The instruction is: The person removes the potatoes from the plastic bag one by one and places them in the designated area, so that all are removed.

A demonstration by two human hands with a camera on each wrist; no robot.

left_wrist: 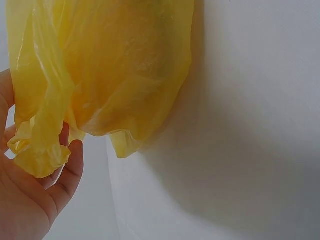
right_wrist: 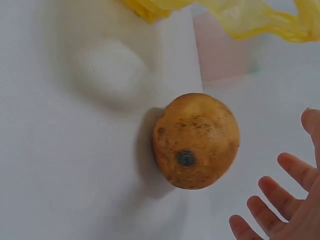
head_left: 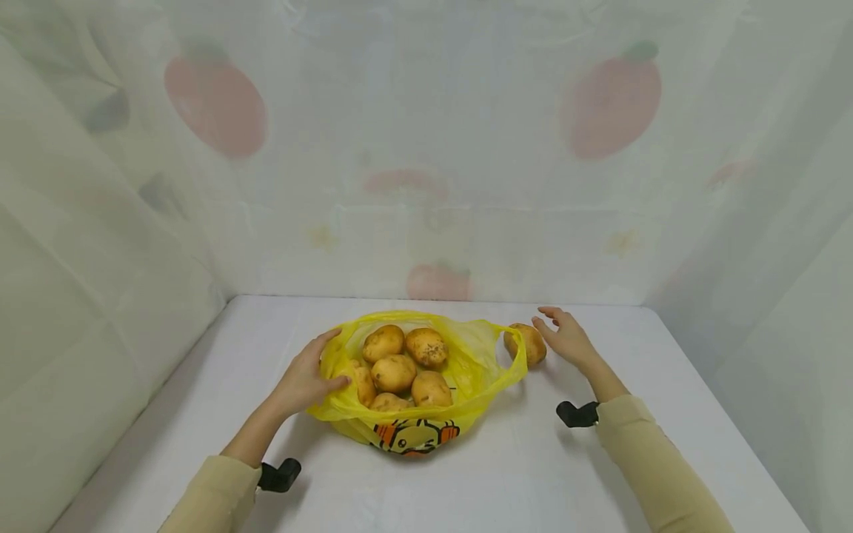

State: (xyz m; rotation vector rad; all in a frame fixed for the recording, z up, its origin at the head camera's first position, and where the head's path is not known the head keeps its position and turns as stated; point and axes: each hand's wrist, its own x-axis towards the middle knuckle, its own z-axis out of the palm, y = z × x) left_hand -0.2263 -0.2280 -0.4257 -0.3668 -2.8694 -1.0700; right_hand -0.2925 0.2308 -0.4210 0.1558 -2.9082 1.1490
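Observation:
A yellow plastic bag [head_left: 356,428] with a cartoon print on its front lies with its mouth wide, and several potatoes [head_left: 393,373] show inside. My left hand [head_left: 305,379] grips the bag's left rim, the thumb over the edge. In the left wrist view, its fingers curl about a bunched part of the bag [left_wrist: 125,65]. One loose potato [head_left: 532,346] lies outside on the right, partly behind the bag's handle loop. Just right of that potato is my right hand [head_left: 569,340]. The right wrist view shows its fingers [right_wrist: 282,197] spread and apart from the potato [right_wrist: 197,145].
The white table [head_left: 506,474] meets a pale curtain [head_left: 426,148] printed with fruit at the back. Similar curtains stand along both sides. A black wrist mount [head_left: 280,475] sits at the left wrist and another black mount [head_left: 577,414] at the right.

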